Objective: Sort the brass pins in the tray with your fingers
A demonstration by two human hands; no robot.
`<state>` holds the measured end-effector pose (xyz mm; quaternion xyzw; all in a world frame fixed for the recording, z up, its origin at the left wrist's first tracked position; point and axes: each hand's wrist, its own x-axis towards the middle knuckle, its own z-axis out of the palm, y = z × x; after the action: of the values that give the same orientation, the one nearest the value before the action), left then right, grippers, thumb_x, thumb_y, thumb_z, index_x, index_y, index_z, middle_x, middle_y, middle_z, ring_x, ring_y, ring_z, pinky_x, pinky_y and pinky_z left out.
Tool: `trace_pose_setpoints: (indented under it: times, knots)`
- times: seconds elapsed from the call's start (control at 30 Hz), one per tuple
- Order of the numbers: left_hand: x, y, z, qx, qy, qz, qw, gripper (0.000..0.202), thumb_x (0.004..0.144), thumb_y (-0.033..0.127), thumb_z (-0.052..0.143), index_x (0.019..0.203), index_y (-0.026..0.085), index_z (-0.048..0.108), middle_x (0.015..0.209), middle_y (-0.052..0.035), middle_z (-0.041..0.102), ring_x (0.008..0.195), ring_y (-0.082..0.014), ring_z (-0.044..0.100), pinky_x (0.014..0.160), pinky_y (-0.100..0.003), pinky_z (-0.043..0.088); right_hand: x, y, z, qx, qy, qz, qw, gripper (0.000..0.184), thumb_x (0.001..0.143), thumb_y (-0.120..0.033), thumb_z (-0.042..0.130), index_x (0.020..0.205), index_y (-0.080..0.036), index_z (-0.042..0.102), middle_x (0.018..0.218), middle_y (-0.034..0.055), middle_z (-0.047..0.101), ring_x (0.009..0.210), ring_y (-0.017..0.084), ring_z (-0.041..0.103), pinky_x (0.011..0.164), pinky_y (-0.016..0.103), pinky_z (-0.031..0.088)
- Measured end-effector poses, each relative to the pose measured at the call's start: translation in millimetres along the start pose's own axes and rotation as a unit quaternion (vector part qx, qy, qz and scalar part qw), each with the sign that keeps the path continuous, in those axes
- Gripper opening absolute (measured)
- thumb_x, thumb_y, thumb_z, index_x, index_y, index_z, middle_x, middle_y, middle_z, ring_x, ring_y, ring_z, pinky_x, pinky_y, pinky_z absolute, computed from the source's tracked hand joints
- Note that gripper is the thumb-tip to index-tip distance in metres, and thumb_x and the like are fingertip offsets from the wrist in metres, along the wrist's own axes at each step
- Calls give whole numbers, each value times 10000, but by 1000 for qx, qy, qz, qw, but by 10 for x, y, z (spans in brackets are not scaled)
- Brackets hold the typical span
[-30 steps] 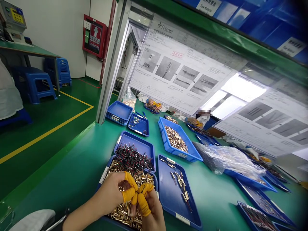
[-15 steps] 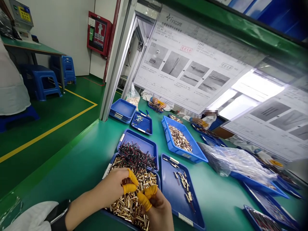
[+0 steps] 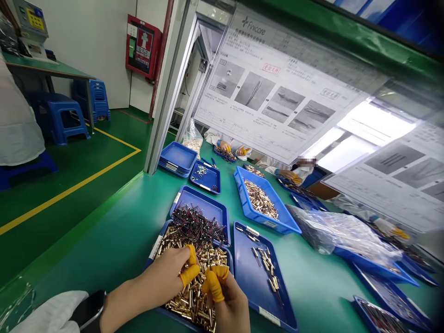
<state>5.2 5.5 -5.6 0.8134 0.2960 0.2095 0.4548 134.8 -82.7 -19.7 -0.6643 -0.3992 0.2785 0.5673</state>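
Observation:
My left hand is curled over the heap of gold-coloured metal tubes, its thumb and forefinger in yellow finger cots and bent toward each other. Whatever lies between those fingertips is too small to make out. Just right of it, my right hand is closed in a pinch, also in yellow finger cots. A thin piece seems to stick up from its tips, but its kind is unclear. Behind both hands, black and red wire pieces lie piled in a blue tray overlapping the tray of tubes.
At the right, a blue tray holds several wired tubes. Farther back stand a blue bin of metal parts, a small tray and stacked trays. Co-workers' hands work across the table. Instruction sheets hang above.
My hands have moved slightly apart, the right one a little to the right. Across the table, a co-worker's two hands have separated.

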Motion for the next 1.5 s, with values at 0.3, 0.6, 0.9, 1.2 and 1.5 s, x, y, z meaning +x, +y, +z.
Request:
trace_pose_setpoints:
  times: [0.3,0.6,0.9,1.2,1.5]
  knots:
    - [43,-12,-31,-59,17,-14,998,171,767,44,452,728,198,518,848,6,585,814,-159,543,705,-230,421,-9,108,-4,-41,-12,-65,997,211,756,-354,578,845,-184,664,661,25,624,571,166,519,507,238,397]
    - [60,-58,3,-47,25,23,998,228,752,-24,458,749,180,561,854,1,586,804,-153,540,710,-233,420,-18,98,-30,-134,1,-108,985,192,753,-288,518,767,-177,675,498,-20,512,433,121,381,410,233,261]
    - [52,-60,-7,-3,34,97,995,240,737,-83,503,753,145,577,830,-24,579,797,-163,529,704,-243,416,-33,145,-3,-35,-18,-72,997,263,791,-401,534,966,-208,573,530,-58,455,440,109,372,406,206,284]
    - [20,-75,27,42,18,117,992,202,744,-40,554,697,155,582,746,-9,562,766,-172,518,689,-255,423,-53,49,64,35,-59,14,998,330,765,-541,538,812,-216,502,448,-110,421,305,40,311,319,144,234]
    - [35,-4,-44,6,45,37,998,68,779,82,624,789,149,624,783,-8,554,786,-165,529,688,-250,421,1,-72,-73,0,-24,-9,1000,219,737,-406,616,792,-195,614,592,-31,543,494,116,464,472,207,376]
